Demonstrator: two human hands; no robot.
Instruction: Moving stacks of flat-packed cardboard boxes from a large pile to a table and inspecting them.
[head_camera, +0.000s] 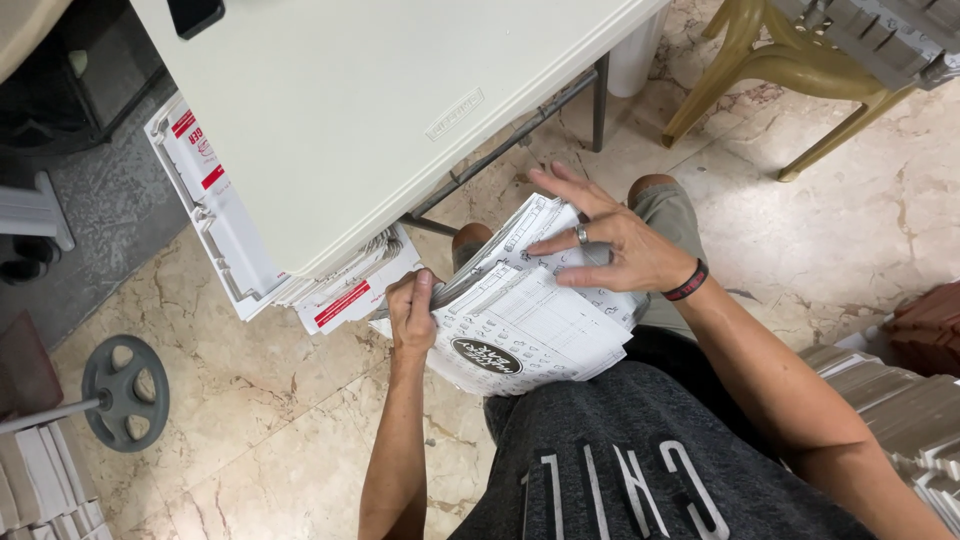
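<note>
A thick stack of printed paper sheets (530, 330) rests on my lap, below the edge of a pale folding table (380, 110). My left hand (412, 312) grips the stack's left edge, thumb on top and fingers underneath. My right hand (605, 240), with a ring and a dark wristband, lies flat on the top sheet with its fingers spread toward the far end of the stack.
White flat cartons with red marks (215, 215) jut out from under the table. A weight plate on a bar (125, 392) lies on the marble floor at left. A yellow plastic chair (790, 60) stands at upper right. Stacked pale trays (915, 420) sit at right.
</note>
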